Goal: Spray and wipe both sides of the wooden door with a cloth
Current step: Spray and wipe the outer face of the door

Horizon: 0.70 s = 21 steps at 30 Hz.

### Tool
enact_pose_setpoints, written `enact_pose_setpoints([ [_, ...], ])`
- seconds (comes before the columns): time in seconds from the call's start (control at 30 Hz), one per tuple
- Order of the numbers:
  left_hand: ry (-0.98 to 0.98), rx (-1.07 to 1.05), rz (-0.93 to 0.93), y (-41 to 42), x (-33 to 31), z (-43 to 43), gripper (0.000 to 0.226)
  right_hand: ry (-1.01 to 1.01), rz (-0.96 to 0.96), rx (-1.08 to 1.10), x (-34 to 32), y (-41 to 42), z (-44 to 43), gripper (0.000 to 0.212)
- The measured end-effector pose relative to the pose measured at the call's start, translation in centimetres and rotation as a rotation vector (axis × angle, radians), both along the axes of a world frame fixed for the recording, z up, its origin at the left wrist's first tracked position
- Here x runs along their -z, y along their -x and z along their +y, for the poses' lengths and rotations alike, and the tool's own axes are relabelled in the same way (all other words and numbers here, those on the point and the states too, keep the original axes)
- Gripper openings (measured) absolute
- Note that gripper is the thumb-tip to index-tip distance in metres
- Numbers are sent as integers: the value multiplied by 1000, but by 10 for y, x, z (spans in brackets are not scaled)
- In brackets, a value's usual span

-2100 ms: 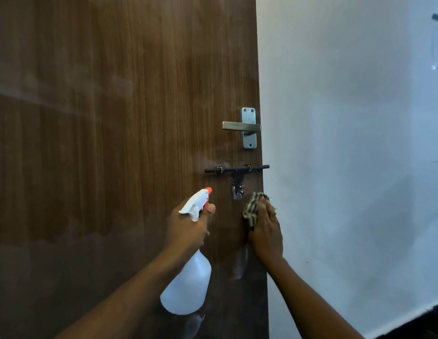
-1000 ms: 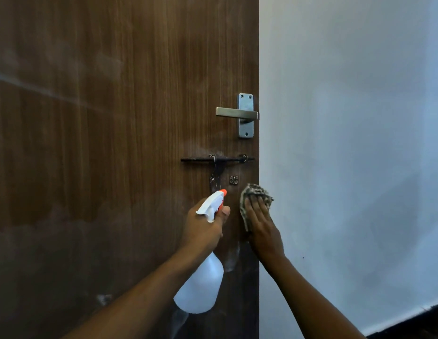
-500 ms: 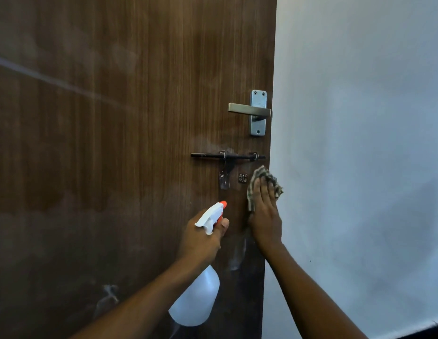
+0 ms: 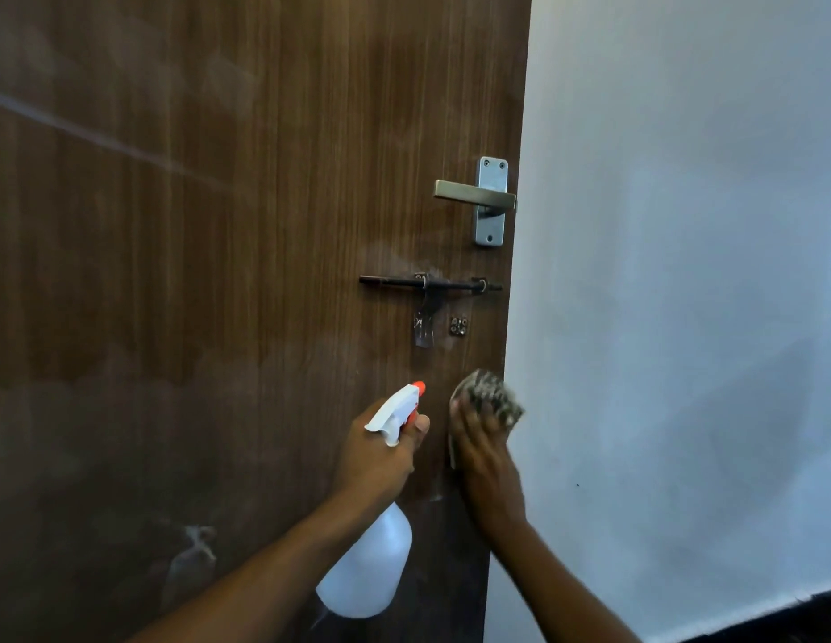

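Observation:
The dark brown wooden door (image 4: 209, 271) fills the left and middle of the view, with faint hazy smears across it. My left hand (image 4: 374, 461) grips the neck of a white spray bottle (image 4: 367, 568) whose orange nozzle points at the door. Just to its right, my right hand (image 4: 485, 461) presses a checked cloth (image 4: 490, 399) flat against the door near its right edge, below the bolt. Most of the cloth is hidden under my fingers.
A silver lever handle (image 4: 485, 199) sits near the door's right edge, with a black sliding bolt (image 4: 430, 284) and its hasp below it. A pale wall (image 4: 682, 294) stands right of the door; a dark floor strip shows at bottom right.
My right hand has slid the cloth down the door edge, from just under the bolt to lower beside the spray nozzle. The left hand keeps holding the bottle in about the same place.

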<state>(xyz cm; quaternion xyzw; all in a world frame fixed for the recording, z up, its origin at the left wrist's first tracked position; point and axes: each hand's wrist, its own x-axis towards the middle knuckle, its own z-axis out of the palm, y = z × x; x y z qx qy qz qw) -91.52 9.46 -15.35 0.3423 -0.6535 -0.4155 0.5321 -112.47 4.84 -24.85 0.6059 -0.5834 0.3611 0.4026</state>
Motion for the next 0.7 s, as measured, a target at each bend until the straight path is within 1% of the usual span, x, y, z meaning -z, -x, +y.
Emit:
enact_pose_setpoints([
  [0.07,-45,-7,-19,1,12,-1,41,-62,31,-32,37,5,6,102],
  [0.13,-117,-5,-1,2,22,0,50,-65,-61,-45,47,15,7,107],
  [0.23,-133,-28,-14,3,33,1,56,-14,-298,-76,12,4,-6,103],
  [0.27,-122,-34,-26,3,34,2,54,8,-336,-104,-5,-7,-14,99],
  [0.3,-99,-39,-30,2,33,3,48,10,-310,-122,-18,-20,-20,94],
  [0.37,-41,-28,-33,0,31,2,27,-34,-115,-136,-19,-38,-26,87],
  [0.4,-16,-14,-29,-2,31,3,22,-72,-22,-160,-7,-39,-23,91],
  [0.43,5,-15,-23,-5,30,3,23,-110,42,-181,12,-35,-19,98],
  [0.47,10,-36,-20,-7,31,2,27,-144,67,-186,32,-26,-14,106],
  [0.5,-1,-51,-15,-10,32,2,33,-155,48,-178,47,-14,-8,111],
  [0.53,-27,-55,-1,-13,33,1,39,-126,-10,-164,55,-3,-5,113],
  [0.6,-76,-48,48,-21,33,-2,49,-37,-187,-126,41,1,-15,105],
  [0.67,-56,-51,31,-29,31,-7,40,35,-305,-78,7,-20,-31,98],
  [0.7,-52,-73,33,-32,30,-10,35,51,-317,-75,-10,-36,-36,93],
])
